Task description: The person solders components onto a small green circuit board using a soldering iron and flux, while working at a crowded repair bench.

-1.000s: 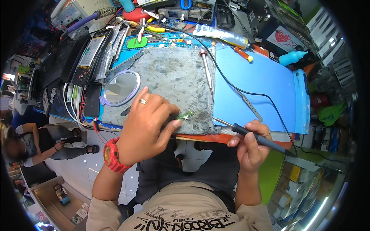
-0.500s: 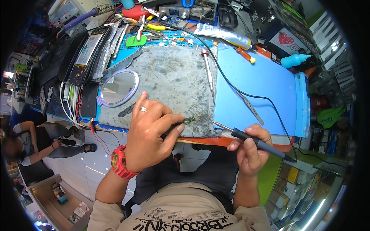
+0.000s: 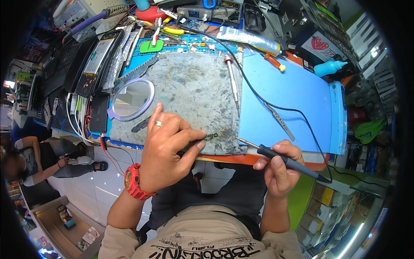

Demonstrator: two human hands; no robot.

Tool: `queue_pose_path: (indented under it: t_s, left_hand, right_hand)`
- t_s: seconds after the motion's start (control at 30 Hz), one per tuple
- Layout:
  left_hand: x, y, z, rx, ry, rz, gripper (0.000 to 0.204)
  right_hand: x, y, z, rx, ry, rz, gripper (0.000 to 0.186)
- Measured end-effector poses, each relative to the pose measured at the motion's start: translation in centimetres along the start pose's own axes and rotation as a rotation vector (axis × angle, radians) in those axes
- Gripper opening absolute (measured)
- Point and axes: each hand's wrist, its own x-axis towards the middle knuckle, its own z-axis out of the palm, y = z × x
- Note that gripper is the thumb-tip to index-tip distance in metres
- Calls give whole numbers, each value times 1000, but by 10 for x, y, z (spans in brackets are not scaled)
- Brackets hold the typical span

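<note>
Between the thumb and index finger of my left hand (image 3: 170, 142) is one end of a small dark circuit board (image 3: 211, 137), just above the stained grey mat (image 3: 194, 90). Part of the board is hidden behind those fingers. My right hand (image 3: 282, 168) is closed around the dark grey handle of a soldering iron (image 3: 289, 163). Its thin metal tip points left toward the board, with a gap between them. The black cord runs from the iron's rear end up across the blue mat (image 3: 284, 99).
On the grey mat lie a purple-rimmed magnifying glass (image 3: 133, 99) and a slim screwdriver (image 3: 232, 82). Grey tweezers (image 3: 279, 121) rest on the blue mat. Phones (image 3: 100, 56) are stacked at the left; a blue bottle (image 3: 330, 67) stands far right. A person (image 3: 43, 157) sits at the left.
My hands have barely moved. The small board has tilted slightly in my left fingers, and the iron's tip sits marginally lower.
</note>
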Motion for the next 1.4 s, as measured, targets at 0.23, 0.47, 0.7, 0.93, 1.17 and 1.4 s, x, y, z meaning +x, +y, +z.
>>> queue_pose_path:
  t_s: [0.23,0.47,0.7,0.93,1.17,1.4]
  left_hand:
    - [1,1,1,-9,12,-2,19]
    - [2,2,-1,-17,-5,-19,11]
    - [0,5,0,14,18,-28,11]
    - [-1,0,3,-45,48,-45,12]
    - [-2,-1,4,-45,58,-60,11]
    - [-2,-1,4,-33,61,-37,15]
  right_hand:
    - [0,-1,-1,-13,-10,7,20]
    - [-1,-8,9,-127,-17,14,28]
    - [-6,4,30,-284,-73,-110,26]
    - [0,18,38,-536,-148,-276,28]
    - [3,19,42,-591,-155,-324,27]
    - [4,16,46,-586,-141,-322,26]
